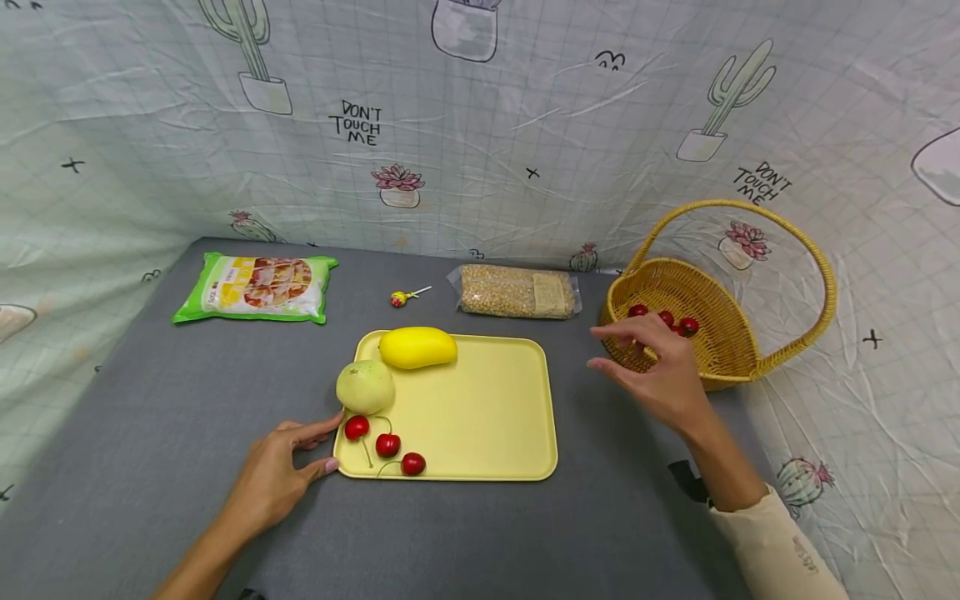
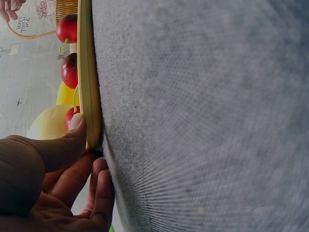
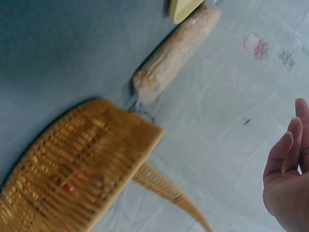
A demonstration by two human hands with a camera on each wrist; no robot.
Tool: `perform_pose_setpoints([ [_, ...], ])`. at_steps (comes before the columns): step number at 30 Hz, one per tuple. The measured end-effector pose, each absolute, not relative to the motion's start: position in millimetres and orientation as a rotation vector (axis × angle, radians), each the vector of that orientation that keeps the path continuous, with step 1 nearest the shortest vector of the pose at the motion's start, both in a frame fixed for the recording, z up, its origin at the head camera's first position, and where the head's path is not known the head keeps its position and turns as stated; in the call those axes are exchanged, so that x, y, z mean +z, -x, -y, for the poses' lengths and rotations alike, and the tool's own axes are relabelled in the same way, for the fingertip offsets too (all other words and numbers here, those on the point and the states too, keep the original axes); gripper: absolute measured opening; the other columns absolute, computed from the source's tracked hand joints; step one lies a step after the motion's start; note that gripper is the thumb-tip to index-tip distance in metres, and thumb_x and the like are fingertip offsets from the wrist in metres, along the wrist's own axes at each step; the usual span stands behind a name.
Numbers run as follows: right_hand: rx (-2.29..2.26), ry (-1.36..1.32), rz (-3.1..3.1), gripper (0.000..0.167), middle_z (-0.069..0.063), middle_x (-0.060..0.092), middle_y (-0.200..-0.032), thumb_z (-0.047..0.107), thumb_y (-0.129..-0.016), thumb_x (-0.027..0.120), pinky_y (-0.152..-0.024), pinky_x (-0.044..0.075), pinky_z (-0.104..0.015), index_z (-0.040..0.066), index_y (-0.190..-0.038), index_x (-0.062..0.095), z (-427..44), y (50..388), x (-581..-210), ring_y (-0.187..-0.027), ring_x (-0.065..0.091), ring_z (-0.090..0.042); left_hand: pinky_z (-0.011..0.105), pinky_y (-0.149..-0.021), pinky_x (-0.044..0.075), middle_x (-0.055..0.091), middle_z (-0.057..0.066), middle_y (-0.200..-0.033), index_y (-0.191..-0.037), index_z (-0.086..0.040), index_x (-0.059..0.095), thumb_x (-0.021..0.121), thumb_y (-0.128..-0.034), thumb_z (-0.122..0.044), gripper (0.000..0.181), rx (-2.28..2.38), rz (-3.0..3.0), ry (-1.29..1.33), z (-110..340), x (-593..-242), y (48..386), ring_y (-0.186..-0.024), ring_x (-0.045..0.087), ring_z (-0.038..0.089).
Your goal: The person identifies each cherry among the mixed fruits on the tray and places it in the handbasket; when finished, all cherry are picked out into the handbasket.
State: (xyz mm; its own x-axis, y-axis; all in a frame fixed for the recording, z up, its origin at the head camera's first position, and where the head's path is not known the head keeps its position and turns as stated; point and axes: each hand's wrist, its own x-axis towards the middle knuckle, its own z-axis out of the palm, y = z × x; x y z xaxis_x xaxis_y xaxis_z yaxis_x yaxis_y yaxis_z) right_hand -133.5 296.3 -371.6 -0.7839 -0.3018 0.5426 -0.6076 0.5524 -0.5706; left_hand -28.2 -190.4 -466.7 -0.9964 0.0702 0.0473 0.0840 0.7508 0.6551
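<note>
My left hand (image 1: 273, 475) is at the near left corner of the yellow tray (image 1: 487, 479); in the left wrist view its thumb lies on the rim, with the fingers beside and below the tray's edge. On the tray are a yellow mango (image 1: 417, 347), a pale green round fruit (image 1: 365, 387) and three red cherries (image 1: 387, 445) with stems. My right hand (image 1: 660, 371), thumb and fingers spread apart and holding nothing, hovers by the left side of the wicker basket (image 1: 731, 333). Several red cherries (image 1: 689, 326) lie in the basket, partly hidden by the hand.
A green and white food packet (image 1: 258, 287) lies at the back left. Behind the tray are a lollipop (image 1: 400, 298) and a clear bag of yellow kernels (image 1: 516, 292). The basket's tall handle (image 1: 828, 292) leans to the right, near the patterned cloth.
</note>
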Motion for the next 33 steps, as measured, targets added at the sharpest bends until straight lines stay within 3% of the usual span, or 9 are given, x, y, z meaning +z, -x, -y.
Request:
perform_pose_setpoints([
  [4, 1.128, -0.816, 2.409, 0.052, -0.002, 0.077, -0.108, -0.002, -0.073, 0.096, -0.08, 0.046, -0.026, 0.016, -0.119, 0.081, -285, 129, -374, -0.095, 0.059, -0.011, 0.042, -0.086, 0.059, 0.076, 0.006, -0.112, -0.139, -0.016, 0.072, 0.094, -0.0776, -0.01, 0.065, -1.098, 2.922, 0.134, 191, -467, 28, -0.1, 0.071, 0.023],
  [9, 1.125, -0.913, 2.414, 0.05, 0.003, 0.075, -0.106, 0.002, -0.074, 0.096, -0.069, 0.043, -0.028, 0.016, -0.119, 0.081, -270, 126, -379, -0.086, 0.052, -0.007, 0.041, -0.085, 0.059, 0.076, 0.005, -0.11, -0.139, -0.015, 0.073, 0.094, -0.0774, -0.009, 0.065, -1.094, 2.921, 0.137, 191, -467, 29, -0.099, 0.071, 0.023],
  [14, 1.115, -0.999, 2.426, 0.046, 0.001, 0.077, -0.105, 0.006, -0.074, 0.097, -0.068, 0.045, -0.028, 0.014, -0.116, 0.081, -254, 122, -386, -0.086, 0.052, -0.008, 0.04, -0.085, 0.059, 0.076, 0.005, -0.11, -0.138, -0.016, 0.073, 0.094, -0.0769, -0.009, 0.065, -1.089, 2.918, 0.138, 191, -467, 29, -0.099, 0.071, 0.024],
  [21, 1.122, -1.085, 2.514, 0.043, 0.009, 0.076, -0.108, 0.016, -0.079, 0.096, -0.069, 0.049, -0.028, 0.019, -0.119, 0.08, -233, 116, -394, -0.088, 0.053, -0.006, 0.039, -0.085, 0.058, 0.077, 0.004, -0.11, -0.138, -0.016, 0.074, 0.095, -0.0764, -0.01, 0.065, -1.078, 2.908, 0.138, 192, -468, 28, -0.098, 0.07, 0.024],
  [29, 1.144, -1.214, 2.589, 0.043, 0.011, 0.078, -0.114, 0.024, -0.083, 0.094, -0.08, 0.053, -0.026, 0.022, -0.123, 0.08, -208, 112, -402, -0.093, 0.059, -0.015, 0.04, -0.085, 0.058, 0.077, 0.004, -0.111, -0.138, -0.017, 0.073, 0.095, -0.0763, -0.011, 0.065, -1.079, 2.907, 0.14, 192, -469, 28, -0.099, 0.071, 0.024],
  [33, 1.153, -1.261, 2.604, 0.043, 0.008, 0.078, -0.113, 0.023, -0.084, 0.093, -0.079, 0.053, -0.029, 0.022, -0.124, 0.079, -194, 108, -407, -0.093, 0.058, -0.014, 0.04, -0.085, 0.058, 0.077, 0.004, -0.112, -0.138, -0.017, 0.073, 0.095, -0.0765, -0.011, 0.065, -1.079, 2.913, 0.142, 192, -469, 29, -0.1, 0.071, 0.024],
])
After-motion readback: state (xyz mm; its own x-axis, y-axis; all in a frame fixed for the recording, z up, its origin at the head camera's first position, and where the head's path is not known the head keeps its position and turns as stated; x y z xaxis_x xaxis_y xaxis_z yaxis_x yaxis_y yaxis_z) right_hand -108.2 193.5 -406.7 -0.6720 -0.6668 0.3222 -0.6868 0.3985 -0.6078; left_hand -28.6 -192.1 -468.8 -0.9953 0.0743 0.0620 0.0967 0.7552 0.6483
